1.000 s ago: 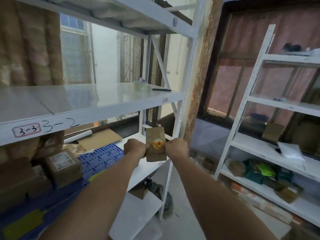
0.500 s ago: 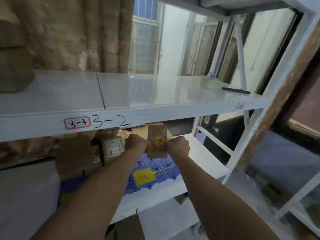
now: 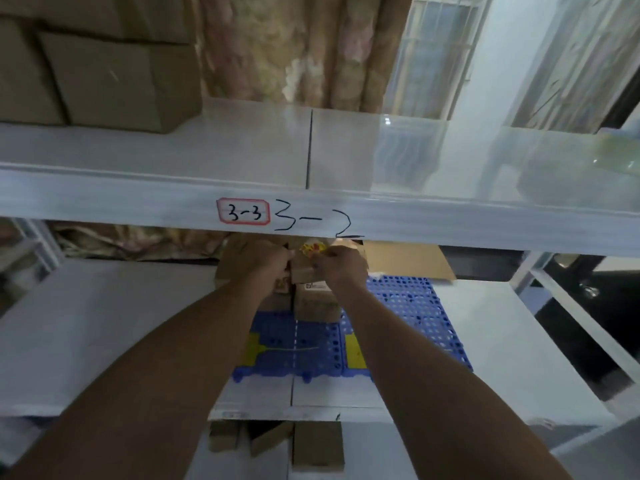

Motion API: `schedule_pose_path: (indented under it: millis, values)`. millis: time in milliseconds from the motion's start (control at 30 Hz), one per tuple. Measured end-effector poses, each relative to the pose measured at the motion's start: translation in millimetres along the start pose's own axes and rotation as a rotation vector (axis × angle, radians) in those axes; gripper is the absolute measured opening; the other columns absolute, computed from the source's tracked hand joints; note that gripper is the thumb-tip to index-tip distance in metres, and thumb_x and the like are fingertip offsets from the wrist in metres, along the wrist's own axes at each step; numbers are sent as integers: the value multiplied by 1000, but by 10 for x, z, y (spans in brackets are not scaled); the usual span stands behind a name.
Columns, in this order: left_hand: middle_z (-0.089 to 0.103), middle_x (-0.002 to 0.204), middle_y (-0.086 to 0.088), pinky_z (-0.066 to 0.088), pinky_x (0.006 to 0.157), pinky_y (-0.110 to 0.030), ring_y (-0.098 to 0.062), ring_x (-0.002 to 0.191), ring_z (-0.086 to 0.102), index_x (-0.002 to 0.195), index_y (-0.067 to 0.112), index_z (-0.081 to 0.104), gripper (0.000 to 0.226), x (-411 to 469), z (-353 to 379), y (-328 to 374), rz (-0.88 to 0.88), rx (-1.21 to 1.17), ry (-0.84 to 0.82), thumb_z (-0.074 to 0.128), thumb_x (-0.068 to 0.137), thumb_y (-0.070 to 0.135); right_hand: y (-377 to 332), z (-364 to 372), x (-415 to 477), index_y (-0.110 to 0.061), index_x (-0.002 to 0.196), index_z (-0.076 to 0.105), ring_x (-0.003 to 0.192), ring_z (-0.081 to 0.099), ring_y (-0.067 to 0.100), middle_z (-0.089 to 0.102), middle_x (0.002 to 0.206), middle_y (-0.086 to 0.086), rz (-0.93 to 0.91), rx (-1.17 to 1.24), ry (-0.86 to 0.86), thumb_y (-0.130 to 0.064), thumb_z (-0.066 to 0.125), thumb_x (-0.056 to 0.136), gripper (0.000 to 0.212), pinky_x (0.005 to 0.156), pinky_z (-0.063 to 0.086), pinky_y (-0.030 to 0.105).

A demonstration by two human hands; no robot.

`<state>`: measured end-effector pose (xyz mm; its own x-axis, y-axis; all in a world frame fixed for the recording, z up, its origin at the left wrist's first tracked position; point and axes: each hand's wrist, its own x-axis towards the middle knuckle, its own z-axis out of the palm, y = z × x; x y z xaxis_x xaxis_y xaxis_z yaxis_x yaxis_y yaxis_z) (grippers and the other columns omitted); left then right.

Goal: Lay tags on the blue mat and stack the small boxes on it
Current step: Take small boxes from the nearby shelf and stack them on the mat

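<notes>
A small brown box [image 3: 302,268] with a yellow and red sticker is held between my left hand [image 3: 262,259] and my right hand [image 3: 343,266], just under the upper shelf's front beam. It sits on or just above another small brown box [image 3: 316,303] with a white label; whether they touch I cannot tell. Both are over the back of the blue perforated mat [image 3: 408,313] on the white shelf. Two yellow tags [image 3: 354,351] lie on the mat's front part, one [image 3: 252,349] half hidden by my left forearm. More brown boxes stand behind my left hand.
The upper shelf beam [image 3: 450,223], marked 3-3 and 3-2, hangs low right above my hands. Large cardboard boxes [image 3: 104,74] sit on it at left. A flat cardboard sheet [image 3: 405,261] lies behind the mat. Small boxes [image 3: 317,448] stand on the shelf below.
I have turned left and leaned in toward the shelf. Both hands carried the small box from open air in over the back of the blue mat, onto the stacked box.
</notes>
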<state>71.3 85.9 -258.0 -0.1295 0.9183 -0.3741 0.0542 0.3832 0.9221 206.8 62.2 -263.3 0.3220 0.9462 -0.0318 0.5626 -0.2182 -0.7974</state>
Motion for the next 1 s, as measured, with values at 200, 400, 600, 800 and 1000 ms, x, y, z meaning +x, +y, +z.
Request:
schedule_pose_path:
  millis: [200, 400, 600, 800, 1000]
  values:
    - [72, 110, -17, 55, 98, -47, -32, 104, 69, 92, 7, 69, 10, 55, -138, 21, 112, 66, 75, 68, 94, 17, 39, 288, 196, -17, 106, 71, 80, 60, 21, 67, 91, 3, 80, 137, -35, -41, 76, 85, 32, 68, 47, 30]
    - [69, 115, -18, 56, 92, -38, -30, 103, 68, 117, -3, 69, 26, 164, -125, -72, 164, 92, 50, 67, 95, 12, 73, 530, 415, -31, 96, 53, 97, 67, 30, 68, 108, 7, 204, 455, -45, -45, 78, 74, 36, 85, 59, 53]
    - [64, 95, -3, 51, 68, -11, -13, 76, 60, 99, 10, 72, 18, 465, -359, -252, 377, 315, 182, 54, 100, 12, 107, 588, 463, -26, 100, 52, 87, 65, 21, 64, 101, 3, 212, 465, -4, -35, 76, 86, 29, 74, 60, 42]
    - [38, 153, -17, 38, 110, -52, -37, 136, 39, 148, 15, 41, 90, 972, -791, -533, 18, 568, 407, 55, 76, 68, 133, 634, 481, -25, 108, 48, 68, 51, 6, 54, 88, -5, 178, 333, 24, -39, 70, 91, 32, 49, 36, 25]
    - [20, 166, -8, 36, 115, -50, -34, 146, 32, 159, 12, 21, 135, 1227, -1002, -891, -123, 155, 139, 84, 56, 72, 120, 811, 484, -24, 103, 51, 85, 66, 20, 63, 98, -1, 100, 176, 102, -40, 71, 90, 28, 72, 57, 37]
